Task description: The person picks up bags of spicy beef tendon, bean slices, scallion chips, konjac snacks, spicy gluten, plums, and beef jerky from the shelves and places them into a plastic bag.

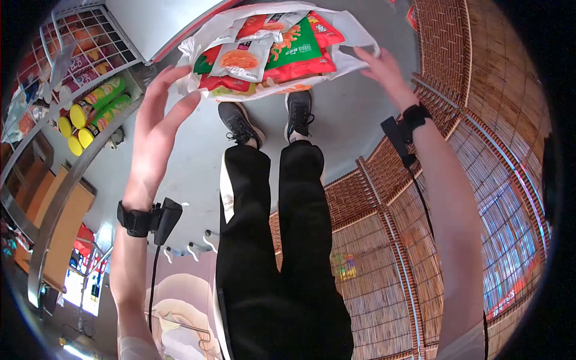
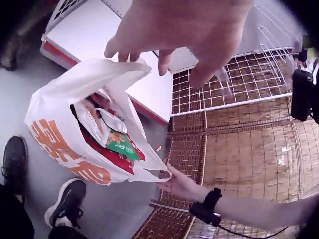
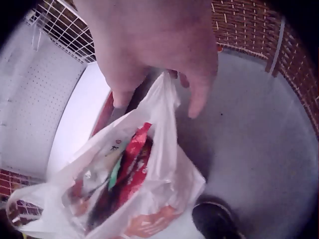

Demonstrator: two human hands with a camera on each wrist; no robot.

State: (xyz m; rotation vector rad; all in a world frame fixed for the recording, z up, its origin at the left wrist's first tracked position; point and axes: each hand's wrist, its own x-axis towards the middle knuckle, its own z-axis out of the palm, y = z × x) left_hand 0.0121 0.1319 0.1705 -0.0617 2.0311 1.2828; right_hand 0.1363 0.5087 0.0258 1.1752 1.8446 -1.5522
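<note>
Holds left hand [image 1: 153,133] spread beside, perhaps touching, the left side of a plastic bag [image 2: 82,157] of snack packets [image 1: 245,58], ahead between both hands, long axis left to right; pinches its right corner with right hand [image 1: 389,75]; has room over grey floor [image 1: 355,123] up to the wicker screen [image 1: 442,57].

Lower ends of the packets [image 1: 294,45] hidden inside the white bag [image 2: 60,99]; finest print too small for me. Left hand [image 2: 189,30] cropped by left-wrist view's top, dark shoe [image 3: 213,220] by right-wrist's bottom.
</note>
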